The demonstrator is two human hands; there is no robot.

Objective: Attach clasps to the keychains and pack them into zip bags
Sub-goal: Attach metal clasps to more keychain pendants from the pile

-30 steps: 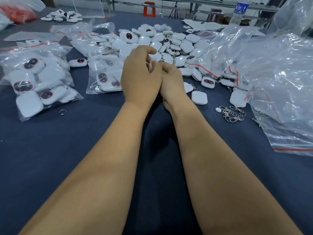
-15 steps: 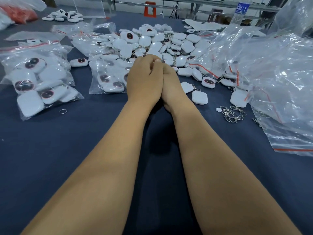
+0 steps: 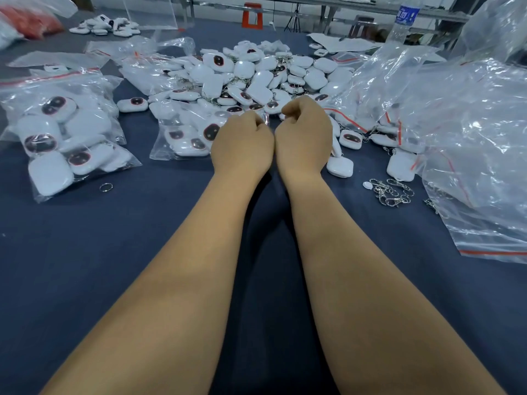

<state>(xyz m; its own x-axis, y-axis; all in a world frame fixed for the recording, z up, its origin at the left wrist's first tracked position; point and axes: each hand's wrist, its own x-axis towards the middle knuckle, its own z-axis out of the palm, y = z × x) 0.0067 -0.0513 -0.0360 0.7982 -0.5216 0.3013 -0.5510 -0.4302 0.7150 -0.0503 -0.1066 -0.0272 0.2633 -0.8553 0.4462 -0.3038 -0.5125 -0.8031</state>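
Note:
My left hand (image 3: 242, 141) and my right hand (image 3: 303, 135) lie knuckle to knuckle at the near edge of a pile of white keychains (image 3: 256, 78), all fingers curled. A small shiny piece (image 3: 265, 120) shows at my left fingertips, and I cannot tell what it is. My right thumb presses against its forefinger, hiding whatever is inside. A zip bag with a few keychains (image 3: 182, 138) lies just left of my left hand. Loose metal clasps (image 3: 390, 192) sit to the right of my right forearm.
A fuller zip bag of keychains (image 3: 62, 138) lies at the left, a loose ring (image 3: 106, 187) beside it. Heaped empty zip bags (image 3: 470, 138) crowd the right side. Single keychains (image 3: 339, 166) lie near my right wrist. A water bottle (image 3: 405, 18) stands far right on the dark blue table (image 3: 114, 252).
My hands came back from the pile toward me. They were pressed together with the left over the right; now they are side by side with a small gap at the fingertips.

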